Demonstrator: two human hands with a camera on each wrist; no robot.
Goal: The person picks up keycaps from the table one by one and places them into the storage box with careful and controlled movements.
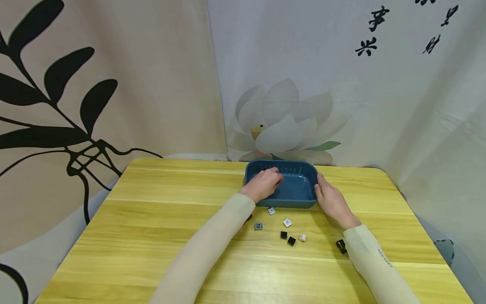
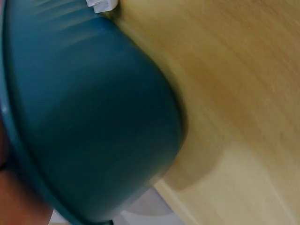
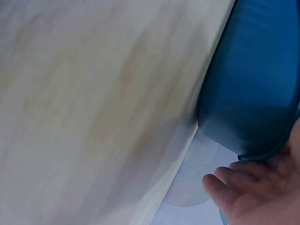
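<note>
A: What is each grip holding?

B: The left grip (image 1: 264, 183) reaches over the near-left side of a dark blue, rectangular, plastic-looking tray (image 1: 298, 188), fingers bent inward. I can't tell whether they hold anything. The right grip (image 1: 331, 198) is loosely open, its fingers laid against the tray's right wall.

A: So the tray sits between them?

B: Yes, on the yellow wood-grain worktop (image 1: 182, 236). Its floor shows to the right of the left grip; whatever lies beneath that grip is hidden.

A: What do the wrist views add?

B: The right one shows the fingers half-bent beside the rim, their tips spread past it, a detail lost from the head. The left one is blurred: the tray's outer wall, ribbed in part, with the grip cut off at the edge.

A: And the scattered pieces?

B: Only the head view shows the group. On the near side of both grips lie two small white square pieces (image 1: 271, 210) (image 1: 287, 222), a grey rectangular piece (image 1: 258, 226) closest to the left sleeve, two black square pieces (image 1: 284, 235) (image 1: 291, 241) and a pinkish-white blocky piece (image 1: 302, 238).

A: Any writing?

B: Dark lettering on the cream right sleeve (image 1: 370, 249), too small to read. Beyond the grips, the pale cloth backdrop (image 1: 410, 105) carries brushed characters, 事 and 兴 among them.
</note>
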